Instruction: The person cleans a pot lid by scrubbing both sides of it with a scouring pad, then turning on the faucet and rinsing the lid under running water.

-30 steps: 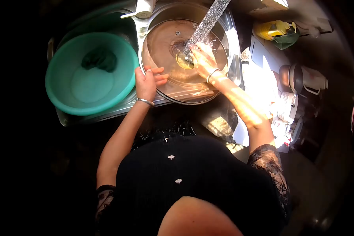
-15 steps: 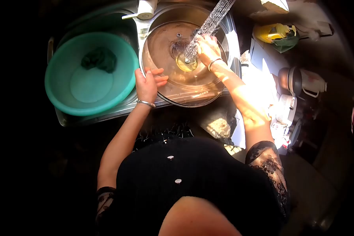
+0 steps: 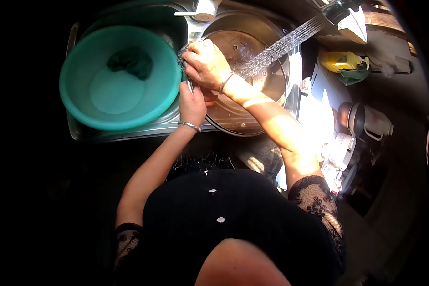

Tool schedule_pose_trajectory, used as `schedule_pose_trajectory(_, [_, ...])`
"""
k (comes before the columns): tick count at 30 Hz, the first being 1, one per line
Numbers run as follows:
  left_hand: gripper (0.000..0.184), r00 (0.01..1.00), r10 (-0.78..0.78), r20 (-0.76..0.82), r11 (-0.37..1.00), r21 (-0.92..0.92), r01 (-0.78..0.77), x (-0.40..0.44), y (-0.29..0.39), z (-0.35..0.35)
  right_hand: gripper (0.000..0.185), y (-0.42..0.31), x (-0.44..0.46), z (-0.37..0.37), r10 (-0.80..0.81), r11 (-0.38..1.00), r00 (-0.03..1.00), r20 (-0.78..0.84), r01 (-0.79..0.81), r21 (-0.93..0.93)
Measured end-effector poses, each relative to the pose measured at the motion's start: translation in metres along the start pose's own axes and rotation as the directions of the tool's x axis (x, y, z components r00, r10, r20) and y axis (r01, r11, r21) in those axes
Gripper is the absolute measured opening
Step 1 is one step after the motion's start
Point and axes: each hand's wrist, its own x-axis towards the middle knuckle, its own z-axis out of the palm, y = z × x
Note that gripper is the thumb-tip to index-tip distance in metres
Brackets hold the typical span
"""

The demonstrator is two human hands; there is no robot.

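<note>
A large round lid (image 3: 224, 112), brownish and see-through-looking with a metal rim and a small vent hole, lies tilted over the right sink bowl. My left hand (image 3: 193, 106) is closed on its left rim, thumb outside and fingers on the lid side. Just above it, my right hand (image 3: 206, 64) presses a dark, shiny scourer (image 3: 181, 55), which looks like steel wool, against the same rim. Its fingers are bent round the scourer, most of which they hide. Water (image 3: 283, 50) sprays down onto the lid right of my hand.
A green plastic basin (image 3: 164, 102) holding a dark wet cloth (image 3: 130, 62) rests in the left sink bowl. The tap head (image 3: 339, 10) is at upper right, and a white spout (image 3: 206, 10) stands between the bowls. On the right are a yellow bottle (image 3: 338, 61) and pots.
My right hand has moved left with the scourer, from the lid's middle under the water to its left rim. My left hand stays on the rim; the whole view has shifted slightly.
</note>
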Motion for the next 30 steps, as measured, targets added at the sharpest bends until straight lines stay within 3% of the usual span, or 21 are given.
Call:
schedule_pose_trajectory(3, [0.01, 0.999, -0.018, 0.038, 1.0, 0.017, 0.017, -0.006, 0.004, 0.001, 0.018, 0.073, 0.008, 0.011, 0.221, 0.946, 0.975, -0.033, -0.223, -0.235])
schedule_pose_trajectory(6, [0.008, 1.0, -0.014, 0.027, 0.999, 0.04, 0.013, -0.005, 0.002, 0.001, 0.021, 0.118, -0.009, -0.02, 0.484, 0.797, 0.875, -0.025, -0.453, -0.4])
schedule_pose_trajectory(8, [0.008, 1.0, -0.018, 0.017, 0.999, 0.039, 0.018, -0.005, 0.003, 0.003, 0.025, 0.155, -0.048, -0.027, 0.522, 0.756, 0.853, -0.01, -0.468, -0.458])
schedule_pose_trajectory(10, [0.011, 1.0, -0.017, -0.01, 1.0, 0.008, 0.017, -0.006, 0.004, 0.006, 0.028, 0.144, -0.074, -0.046, 0.648, 0.644, 0.753, -0.116, -0.623, -0.445])
schedule_pose_trajectory(11, [0.013, 0.999, -0.024, -0.023, 1.0, -0.005, 0.024, -0.006, 0.004, 0.006, 0.032, 0.142, -0.09, -0.056, 0.788, 0.535, 0.611, -0.071, -0.737, -0.413])
schedule_pose_trajectory(12, [0.012, 0.999, -0.026, -0.024, 1.0, -0.01, 0.026, -0.007, 0.004, 0.006, 0.034, 0.135, -0.107, -0.06, 0.823, 0.481, 0.56, -0.099, -0.779, -0.403])
schedule_pose_trajectory(15, [0.013, 1.0, -0.022, -0.015, 1.0, -0.009, 0.022, -0.005, 0.005, 0.006, 0.03, 0.102, -0.146, -0.078, 0.833, 0.429, 0.536, -0.137, -0.783, -0.451])
schedule_pose_trajectory(18, [0.014, 0.999, -0.032, -0.01, 0.999, -0.006, 0.032, -0.003, 0.005, 0.006, 0.029, 0.053, -0.172, -0.092, 0.841, 0.433, 0.535, -0.075, -0.75, -0.5])
schedule_pose_trajectory(19, [0.015, 0.999, -0.044, -0.011, 0.999, -0.003, 0.044, -0.003, 0.008, 0.007, 0.028, 0.038, -0.174, -0.093, 0.87, 0.385, 0.489, -0.057, -0.749, -0.54])
schedule_pose_trajectory(20, [0.015, 0.999, -0.042, -0.009, 0.999, 0.002, 0.042, -0.003, 0.008, 0.006, 0.025, 0.029, -0.19, -0.089, 0.769, 0.515, 0.636, -0.064, -0.676, -0.526])
schedule_pose_trajectory(22, [0.015, 0.999, -0.036, -0.006, 0.999, 0.011, 0.036, -0.003, 0.008, 0.006, 0.022, -0.017, -0.165, -0.103, 0.737, 0.633, 0.652, 0.178, -0.574, -0.519])
schedule_pose_trajectory(24, [0.015, 0.998, -0.064, -0.008, 0.998, 0.008, 0.064, -0.002, 0.011, 0.007, 0.021, -0.016, -0.189, -0.062, 0.669, 0.693, 0.723, 0.173, -0.523, -0.495])
schedule_pose_trajectory(26, [0.017, 0.995, -0.095, -0.004, 0.995, -0.006, 0.095, -0.001, 0.013, 0.007, 0.023, -0.056, -0.147, -0.053, 0.612, 0.784, 0.778, 0.143, -0.572, -0.24])
schedule_pose_trajectory(27, [0.017, 0.993, -0.116, -0.007, 0.993, -0.006, 0.116, 0.0, 0.014, 0.008, 0.023, -0.06, -0.131, -0.043, 0.548, 0.834, 0.824, 0.144, -0.523, -0.176])
schedule_pose_trajectory(30, [0.017, 0.997, -0.061, -0.037, 0.975, 0.211, 0.068, 0.003, 0.006, 0.003, 0.023, -0.036, -0.083, -0.02, 0.433, 0.901, 0.885, 0.174, -0.423, -0.09])
